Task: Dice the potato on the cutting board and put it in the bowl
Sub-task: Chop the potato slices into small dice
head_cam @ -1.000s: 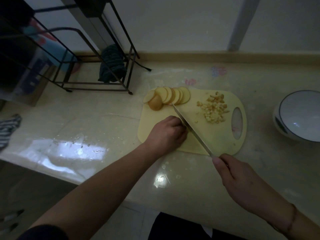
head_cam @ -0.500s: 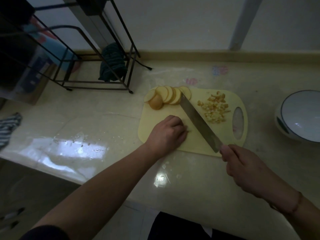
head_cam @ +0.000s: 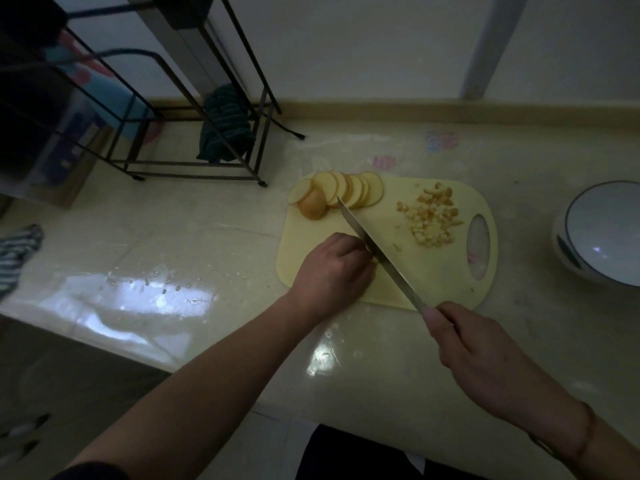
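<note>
From my remote seat I see a pale yellow plastic cutting board with rounded corners and an oval handle hole (head_cam: pixel 440 271) lying flat on the glossy cream stone desk (head_cam: pixel 207 244). My left hand (head_cam: pixel 334 268) sits knuckles-up on the board's near-left part, fingers curled down over whatever they pin — the piece beneath is hidden, so I cannot tell what it is. My right hand (head_cam: pixel 481 351) grips the handle of a long steel knife with a narrow pointed blade (head_cam: pixel 377 252), fingers wrapped tightly around it; the blade runs diagonally across the board, edge down, just beside the left knuckles, its tip near the slices. A fanned row of thin round potato slices with tan skin edges (head_cam: pixel 341 194) overlaps at the board's far-left corner. A loose heap of small pale potato cubes (head_cam: pixel 431 216) lies at the far right, beside the handle hole. The round white ceramic bowl with a dark rim line (head_cam: pixel 602 233) stands on the desk, right of the board — apart from it. A black wire rack (head_cam: pixel 194 133) with a dark green cloth (head_cam: pixel 225 128) stands far left.
</note>
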Demonstrator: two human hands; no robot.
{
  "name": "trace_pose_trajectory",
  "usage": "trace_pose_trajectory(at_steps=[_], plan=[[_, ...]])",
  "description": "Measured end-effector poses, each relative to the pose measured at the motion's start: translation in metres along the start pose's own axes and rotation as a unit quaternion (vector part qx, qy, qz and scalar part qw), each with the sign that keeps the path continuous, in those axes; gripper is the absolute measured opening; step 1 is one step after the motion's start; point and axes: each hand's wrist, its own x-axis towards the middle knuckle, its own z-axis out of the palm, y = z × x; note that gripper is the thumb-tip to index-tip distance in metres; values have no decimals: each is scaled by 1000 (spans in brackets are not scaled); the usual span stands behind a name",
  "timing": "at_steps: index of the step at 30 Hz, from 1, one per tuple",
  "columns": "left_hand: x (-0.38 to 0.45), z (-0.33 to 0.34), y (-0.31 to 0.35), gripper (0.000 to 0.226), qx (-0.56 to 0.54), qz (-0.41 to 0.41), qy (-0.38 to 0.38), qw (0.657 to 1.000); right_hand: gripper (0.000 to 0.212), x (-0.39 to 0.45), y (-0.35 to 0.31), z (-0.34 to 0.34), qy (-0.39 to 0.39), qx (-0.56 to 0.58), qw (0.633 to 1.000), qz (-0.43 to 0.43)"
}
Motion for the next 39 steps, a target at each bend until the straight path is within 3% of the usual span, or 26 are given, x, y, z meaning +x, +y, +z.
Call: trace_pose_trajectory(at_steps=[9, 19, 30, 39], plan=[[3, 2, -2, 7, 0, 11, -1, 1000, 45, -7, 7, 0, 9, -31, 999, -8], [3, 3, -3, 19, -4, 19, -4, 1000, 47, 13, 7, 6, -4, -37, 999, -1], [5, 0, -2, 17, -13, 29, 2, 999, 61, 25, 11, -18, -9, -1, 1000, 30], [3, 0, 0, 17, -8, 8, 13, 1000, 57, 19, 1, -15, -15, -14, 1000, 14]])
